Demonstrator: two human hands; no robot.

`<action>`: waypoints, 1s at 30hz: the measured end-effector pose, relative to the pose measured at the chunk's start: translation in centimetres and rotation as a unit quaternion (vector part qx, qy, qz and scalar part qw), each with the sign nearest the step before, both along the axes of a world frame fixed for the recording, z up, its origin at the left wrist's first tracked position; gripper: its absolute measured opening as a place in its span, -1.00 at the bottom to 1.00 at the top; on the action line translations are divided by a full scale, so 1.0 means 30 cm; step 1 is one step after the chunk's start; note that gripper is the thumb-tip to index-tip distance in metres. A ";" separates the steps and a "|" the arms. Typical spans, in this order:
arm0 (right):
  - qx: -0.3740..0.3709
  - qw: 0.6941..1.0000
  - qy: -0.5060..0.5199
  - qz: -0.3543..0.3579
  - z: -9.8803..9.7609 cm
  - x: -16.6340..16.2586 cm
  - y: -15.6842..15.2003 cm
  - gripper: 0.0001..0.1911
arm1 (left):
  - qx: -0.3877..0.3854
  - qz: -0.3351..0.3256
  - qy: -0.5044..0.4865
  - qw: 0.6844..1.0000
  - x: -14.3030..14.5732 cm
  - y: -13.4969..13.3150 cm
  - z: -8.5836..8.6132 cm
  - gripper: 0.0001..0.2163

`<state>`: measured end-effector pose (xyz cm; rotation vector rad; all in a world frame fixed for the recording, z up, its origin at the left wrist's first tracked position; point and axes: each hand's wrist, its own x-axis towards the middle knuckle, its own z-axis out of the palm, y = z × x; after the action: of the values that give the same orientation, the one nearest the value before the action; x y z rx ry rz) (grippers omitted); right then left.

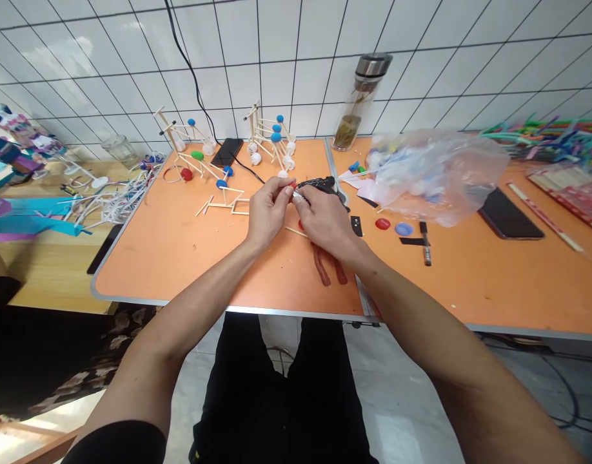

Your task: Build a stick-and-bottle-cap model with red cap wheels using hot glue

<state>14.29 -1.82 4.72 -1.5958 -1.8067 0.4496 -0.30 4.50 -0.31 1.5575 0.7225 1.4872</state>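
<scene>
My left hand and my right hand meet over the middle of the orange table, fingers pinched together. Between the fingertips a small red piece shows, mostly hidden. A black tool, possibly a glue gun, lies just behind my right hand. Two brown-red handles, like those of pliers, stick out from under my right wrist. Near my left fingers lies a thin wooden stick. To the left is a flat frame of joined sticks.
Stick models with coloured caps stand at the back, by a phone. A glass tea bottle leans near the wall. At right are a plastic bag, another phone, a red cap and a marker. Someone sits at left.
</scene>
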 end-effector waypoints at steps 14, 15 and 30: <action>-0.043 0.999 0.026 0.011 -0.007 -0.001 0.007 -0.69 | -0.064 -0.023 -0.034 0.997 -0.006 0.012 0.014 -0.65; -0.014 0.999 -0.048 -0.015 -0.023 -0.015 0.003 -0.69 | -0.082 -0.015 -0.024 0.996 -0.004 0.018 0.003 -0.67; -0.288 0.802 0.476 0.219 0.060 0.083 0.030 -0.71 | 0.008 -0.069 -0.045 0.997 -0.015 -0.002 0.052 -0.57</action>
<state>16.78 -0.93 6.51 -0.9015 -1.2218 1.7908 -0.75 4.44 1.26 1.5110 0.5403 1.4541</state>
